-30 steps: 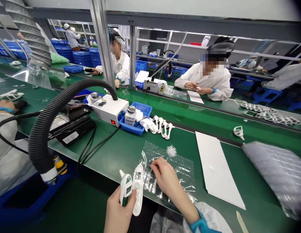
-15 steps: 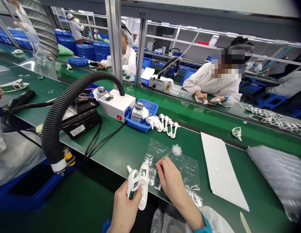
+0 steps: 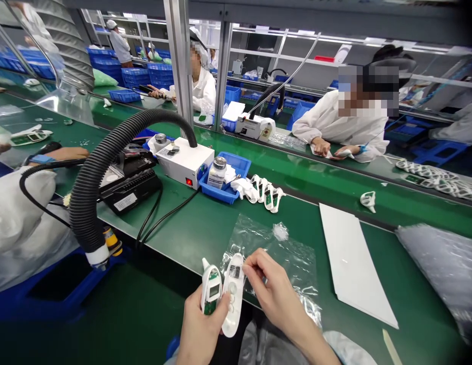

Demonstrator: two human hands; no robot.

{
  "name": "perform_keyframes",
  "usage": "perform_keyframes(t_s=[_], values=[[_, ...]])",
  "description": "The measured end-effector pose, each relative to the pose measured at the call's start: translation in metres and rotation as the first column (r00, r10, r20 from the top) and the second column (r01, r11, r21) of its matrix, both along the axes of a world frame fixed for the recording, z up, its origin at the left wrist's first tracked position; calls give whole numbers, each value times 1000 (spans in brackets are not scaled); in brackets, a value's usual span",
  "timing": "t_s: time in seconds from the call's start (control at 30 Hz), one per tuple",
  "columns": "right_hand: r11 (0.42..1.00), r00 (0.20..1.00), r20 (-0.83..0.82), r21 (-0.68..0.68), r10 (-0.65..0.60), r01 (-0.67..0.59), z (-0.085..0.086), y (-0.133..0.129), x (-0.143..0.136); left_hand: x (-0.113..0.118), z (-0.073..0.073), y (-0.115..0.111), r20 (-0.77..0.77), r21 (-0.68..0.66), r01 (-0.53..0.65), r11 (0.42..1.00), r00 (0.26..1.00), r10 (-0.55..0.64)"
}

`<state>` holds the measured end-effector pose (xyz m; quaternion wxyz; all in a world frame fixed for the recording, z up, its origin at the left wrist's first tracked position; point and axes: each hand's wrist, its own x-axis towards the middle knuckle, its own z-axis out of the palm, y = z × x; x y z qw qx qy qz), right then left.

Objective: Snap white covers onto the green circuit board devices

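Left hand point(image 3: 200, 325) holding housing point(image 3: 212, 293), cover point(image 3: 235, 295), you apparently work cover's edge, right hand point(image 3: 273, 285) narrowed, hold unclear; steadiness needed next.

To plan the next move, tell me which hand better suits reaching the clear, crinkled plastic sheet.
Likely the right hand: it is nearer the sheet, while the left hand holds two elongated white plastic shells.

Two held casing halves point(image 3: 233, 290), one card stack point(image 3: 355, 266), one grey duct point(image 3: 66, 48)
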<state>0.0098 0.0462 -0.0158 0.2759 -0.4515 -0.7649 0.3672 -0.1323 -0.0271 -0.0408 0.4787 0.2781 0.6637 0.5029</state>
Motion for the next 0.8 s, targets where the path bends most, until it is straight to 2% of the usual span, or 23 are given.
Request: perform_keyframes(t_s=[0.37, 0.53, 0.8], values=[[1000, 1000, 24, 24, 19, -20, -2, -3, 0, 7, 3, 0, -19, -24, 8, 1000, 1000, -8], [1000, 1000, 2, -12, 16, -16, -5, -4, 1, 8, 2, 1, -1, -20, -1, 1000, 1000, 1], [999, 999, 32, 44, 5, -7, -7, -5, 1, 11, 7, 2, -15, -20, -28, 999, 1000, 27]])
